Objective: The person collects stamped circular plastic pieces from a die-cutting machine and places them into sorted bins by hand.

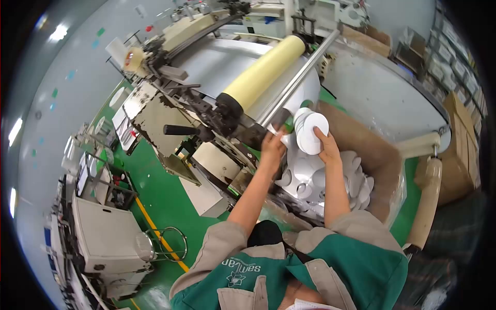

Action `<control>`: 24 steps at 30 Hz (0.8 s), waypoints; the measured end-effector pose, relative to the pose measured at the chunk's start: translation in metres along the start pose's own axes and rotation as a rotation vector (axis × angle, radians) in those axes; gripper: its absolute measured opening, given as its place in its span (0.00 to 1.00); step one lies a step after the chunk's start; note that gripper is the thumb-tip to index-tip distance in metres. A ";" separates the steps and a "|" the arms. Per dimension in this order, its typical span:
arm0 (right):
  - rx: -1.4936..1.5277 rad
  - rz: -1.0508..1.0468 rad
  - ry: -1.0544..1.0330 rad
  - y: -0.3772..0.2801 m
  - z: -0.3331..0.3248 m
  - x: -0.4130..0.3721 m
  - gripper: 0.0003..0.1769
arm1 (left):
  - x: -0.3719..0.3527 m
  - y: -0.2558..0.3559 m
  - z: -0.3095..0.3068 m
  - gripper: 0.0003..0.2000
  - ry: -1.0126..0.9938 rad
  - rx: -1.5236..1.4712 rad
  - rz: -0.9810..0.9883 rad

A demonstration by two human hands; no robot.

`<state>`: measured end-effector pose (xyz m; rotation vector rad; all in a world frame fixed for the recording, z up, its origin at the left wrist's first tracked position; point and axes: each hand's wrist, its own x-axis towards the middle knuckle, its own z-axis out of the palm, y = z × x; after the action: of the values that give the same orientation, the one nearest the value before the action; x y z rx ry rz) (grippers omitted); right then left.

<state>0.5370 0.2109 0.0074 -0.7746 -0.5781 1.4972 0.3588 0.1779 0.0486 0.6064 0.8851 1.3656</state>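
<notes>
My right hand (pixel 328 146) grips several round white discs (pixel 313 134), fanned out and overlapping, with its fingers at their right edge. To the left, my left hand (pixel 273 148) is raised beside the machine with its fingers drawn together near a white piece; what they hold, if anything, is too small to make out. Beneath both hands, a large cardboard box (pixel 380 137) with a plastic liner holds a heap of white cut pieces (pixel 310 178). A yellow roller (pixel 265 74) and a metal bar (pixel 299 77) lie just beyond my hands.
A black handle (pixel 181 130) juts from the machine on the left. A grey cabinet (pixel 106 235) and a wire stand (pixel 175 244) are on the green floor at lower left. Brown cartons (pixel 449 150) stand at right, near a cardboard tube (pixel 428 206).
</notes>
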 end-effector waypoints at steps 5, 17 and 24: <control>0.352 -0.073 0.108 0.006 -0.065 -0.023 0.25 | 0.024 0.014 -0.006 0.17 0.051 -0.123 0.030; -0.171 0.155 -0.336 -0.010 0.032 0.020 0.30 | 0.022 -0.011 -0.011 0.13 -0.142 0.030 0.070; 0.618 0.059 -0.014 0.028 -0.044 -0.019 0.27 | 0.017 0.012 -0.006 0.21 -0.061 -0.022 0.013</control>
<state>0.5522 0.1852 -0.0398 -0.2998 -0.0812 1.6153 0.3463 0.1952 0.0517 0.6346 0.8171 1.3602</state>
